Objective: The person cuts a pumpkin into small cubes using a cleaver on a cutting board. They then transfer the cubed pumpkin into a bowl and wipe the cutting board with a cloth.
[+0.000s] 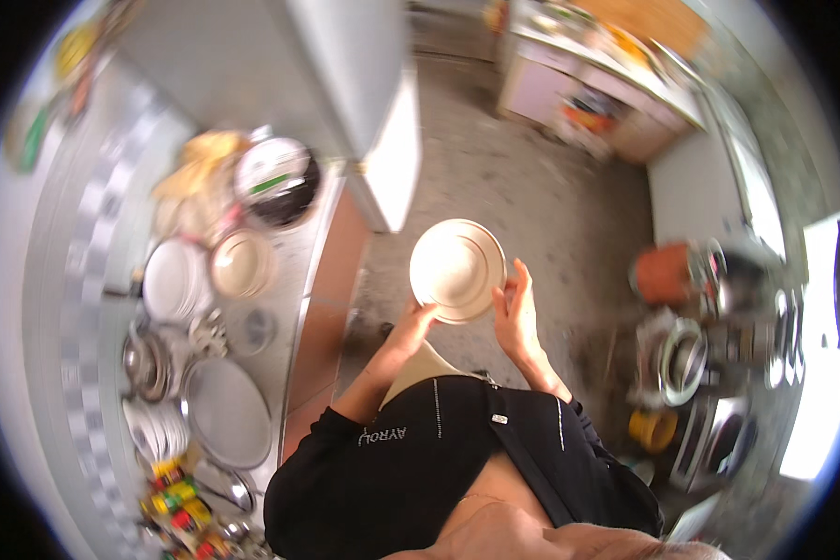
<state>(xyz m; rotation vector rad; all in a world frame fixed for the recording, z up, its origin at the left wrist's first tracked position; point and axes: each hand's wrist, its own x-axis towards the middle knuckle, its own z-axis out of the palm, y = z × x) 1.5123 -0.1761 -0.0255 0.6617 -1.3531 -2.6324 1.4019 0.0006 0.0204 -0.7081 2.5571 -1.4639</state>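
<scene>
A shallow cream bowl is held out over the floor, its hollow side facing up. A second edge shows along its right side, perhaps another bowl stacked beneath. My left hand grips the near left rim, thumb on top and fingers hidden underneath. At the right rim is my right hand, its thumb by the edge and its index finger stretched away. Whether that hand grips the rim or only touches it is unclear.
Left, a counter carries cream bowls, white plates, a large round metal tray and a lidded pot. A tall grey cabinet or fridge stands ahead. On the right are a reddish container and shelved dishes.
</scene>
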